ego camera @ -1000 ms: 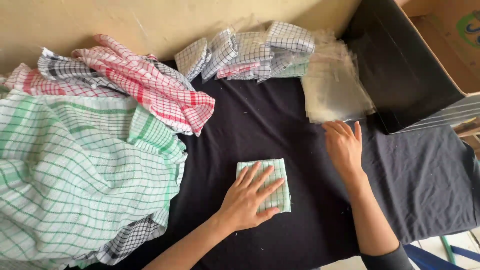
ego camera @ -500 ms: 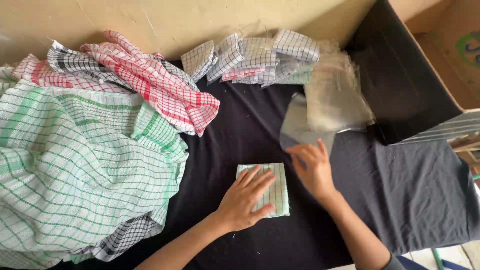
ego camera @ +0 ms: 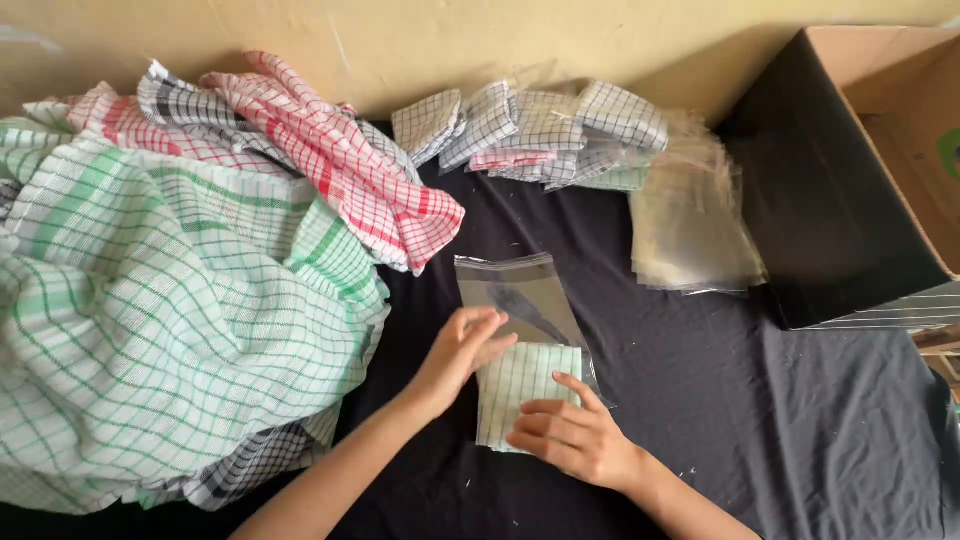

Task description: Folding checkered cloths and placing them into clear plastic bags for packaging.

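Hands meet at lower centre of the head view, over a black cloth-covered table [ego camera: 760, 420]. The left hand [ego camera: 462, 352] lies with fingers loosely spread on the mouth of a clear plastic bag [ego camera: 520, 300] and the top edge of a folded green-checked cloth [ego camera: 520, 385]; it presses rather than clasps. The right hand [ego camera: 570, 435] rests flat, fingers extended, on the cloth's lower right corner, gripping nothing.

The step in hand looks like bagging: the cloth's upper end sits at, perhaps just inside, the bag's opening. Sliding it further would call for holding the thin film open while pushing the soft square in flat.

Woven check cloths [ego camera: 170, 300] in green, red and grey heap limply at left. Packed folded cloths [ego camera: 540, 135] line the upper centre, beside a glossy stack of empty bags [ego camera: 695, 230]. A cardboard box [ego camera: 880, 170] stands at upper right.
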